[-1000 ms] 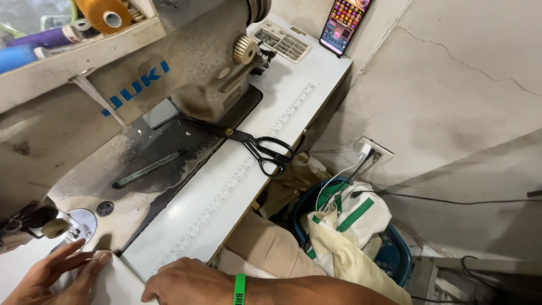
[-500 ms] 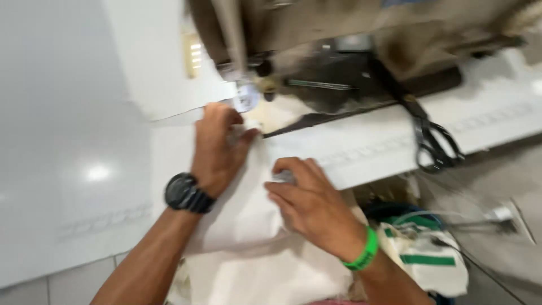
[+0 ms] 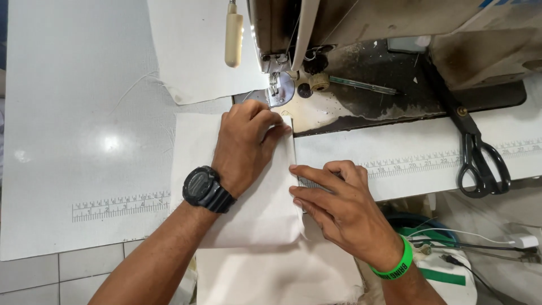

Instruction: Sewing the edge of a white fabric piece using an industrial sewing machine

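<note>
A white fabric piece (image 3: 248, 209) lies on the white sewing table (image 3: 84, 141), its far corner just in front of the presser foot (image 3: 275, 90) of the sewing machine (image 3: 361, 34). My left hand (image 3: 245, 144), with a black watch on the wrist, presses flat on the fabric's top right corner. My right hand (image 3: 339, 203), with a green wristband, holds the fabric's right edge with its fingertips, fingers extended along the folded edge.
Black scissors (image 3: 477, 152) lie on the table at the right, by the machine bed. Another white fabric piece (image 3: 197, 51) lies behind the needle. A cream-handled tool (image 3: 233, 33) hangs by the machine. A bag and cables (image 3: 468, 254) sit below right.
The view has swung from the machine's right side to over the needle area. Both hands have settled on the white fabric, now steady in front of the presser foot.
</note>
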